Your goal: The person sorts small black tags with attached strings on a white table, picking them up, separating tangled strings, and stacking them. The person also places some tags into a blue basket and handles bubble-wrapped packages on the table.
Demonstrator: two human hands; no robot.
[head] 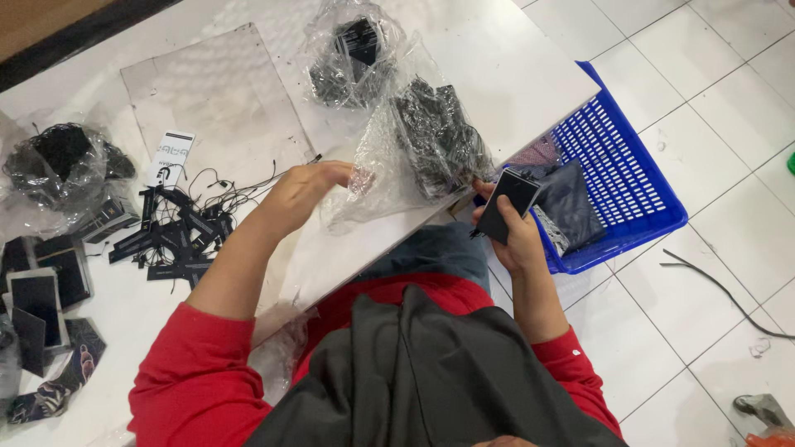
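Fingers of your right hand [512, 228] wrap a small black pouch [507, 204] beside the blue basket [629, 178]. Your left hand [302, 192] pinches the clear plastic bag [414, 149] on the white table [505, 66].

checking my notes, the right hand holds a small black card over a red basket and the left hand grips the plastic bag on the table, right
Not quite: the basket is blue, not red, as the head view shows. The right hand does hold a small black card, and the left hand grips the plastic bag.
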